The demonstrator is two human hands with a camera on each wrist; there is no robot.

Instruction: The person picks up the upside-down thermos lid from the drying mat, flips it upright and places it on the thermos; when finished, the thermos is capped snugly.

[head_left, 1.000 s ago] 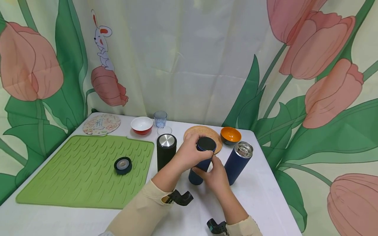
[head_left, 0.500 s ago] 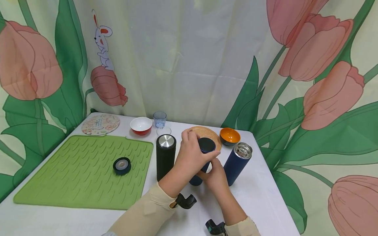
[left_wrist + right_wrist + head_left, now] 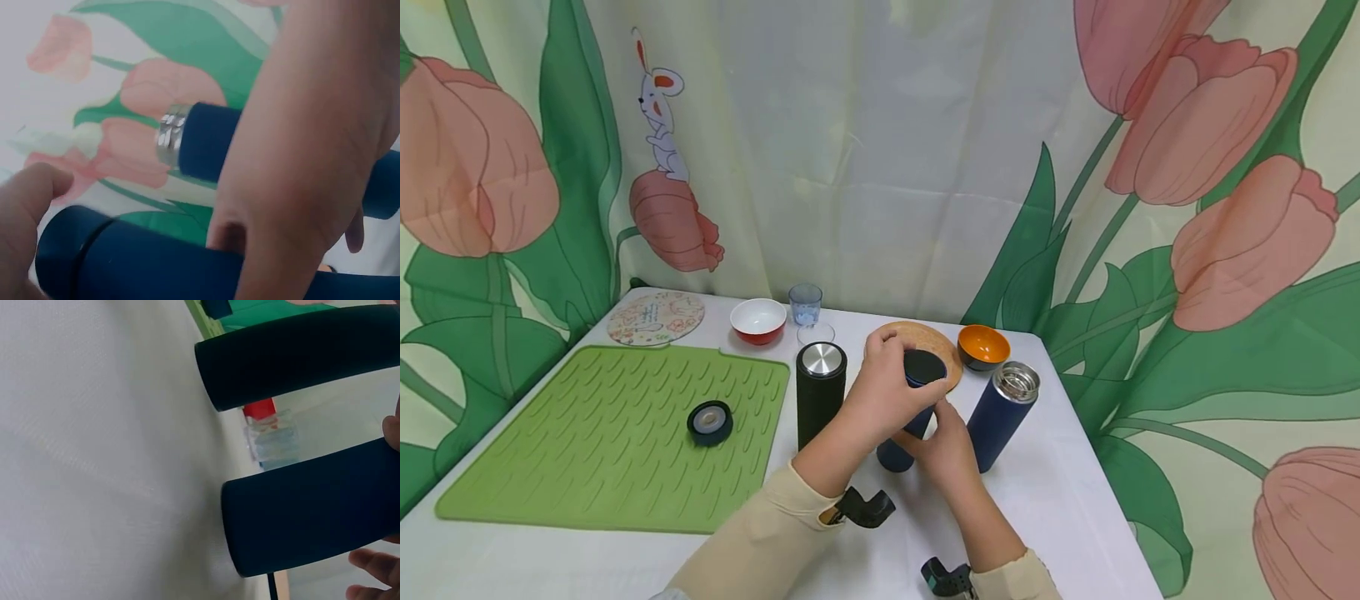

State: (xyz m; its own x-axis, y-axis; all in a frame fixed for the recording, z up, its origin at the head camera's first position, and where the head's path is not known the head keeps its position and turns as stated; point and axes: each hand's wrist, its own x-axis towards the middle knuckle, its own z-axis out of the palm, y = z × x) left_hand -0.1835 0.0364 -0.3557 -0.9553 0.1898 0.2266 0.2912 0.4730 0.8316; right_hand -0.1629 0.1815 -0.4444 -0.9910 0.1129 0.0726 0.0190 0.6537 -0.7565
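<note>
A dark blue thermos [image 3: 895, 457] stands on the table between my two hands, its black-topped lid [image 3: 925, 367] on it. My left hand [image 3: 886, 385] grips the lid from the left, thumb across the near side. Lower down, my right hand [image 3: 951, 450] holds the body of the same thermos; in the left wrist view this right hand [image 3: 300, 162] covers part of it. To the right is a second blue thermos [image 3: 1002, 421] without a lid, its steel mouth showing. A black thermos [image 3: 820, 404] with a steel-topped lid stands left of my hands.
On the green mat [image 3: 602, 442] lies a loose dark lid [image 3: 710, 422], underside up. Along the back are a floral round mat [image 3: 657, 317], a red-and-white bowl [image 3: 758, 320], a clear glass [image 3: 806, 304], a cork mat [image 3: 951, 346] and an orange bowl [image 3: 983, 346].
My left hand has turned about the lid, its fingers shifting to the left and back and the wrist swinging slightly. My right hand keeps its hold on the body, and the thermos stays in place.
</note>
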